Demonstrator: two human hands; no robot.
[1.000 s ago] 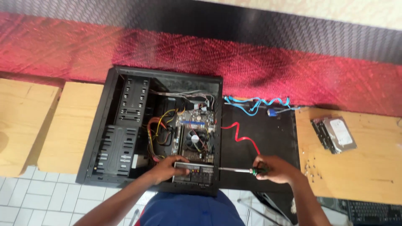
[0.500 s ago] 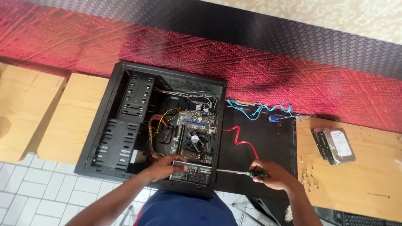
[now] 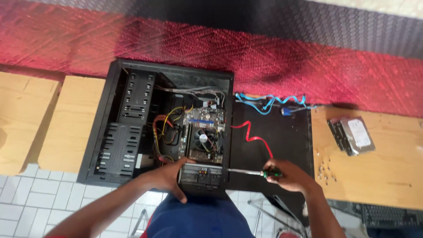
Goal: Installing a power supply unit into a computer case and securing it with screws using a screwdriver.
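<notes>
The open black computer case [image 3: 169, 128] lies on its side on the table [image 3: 387, 176], its near end facing the person. The left hand [image 3: 169, 176] is spread against that end, apparently to steady it, while the right hand [image 3: 288, 176] has its grip closed round a green-handled screwdriver [image 3: 253, 172] whose tip meets the case edge. Since half a second ago both hands have kept their places; only the view has shifted slightly.

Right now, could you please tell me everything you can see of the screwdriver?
The screwdriver has a slim shiny metal shaft and a green and black handle. It lies nearly level, its tip against the near right edge of the open computer case. The right hand grips the handle; the left hand rests on the case beside it.
</notes>
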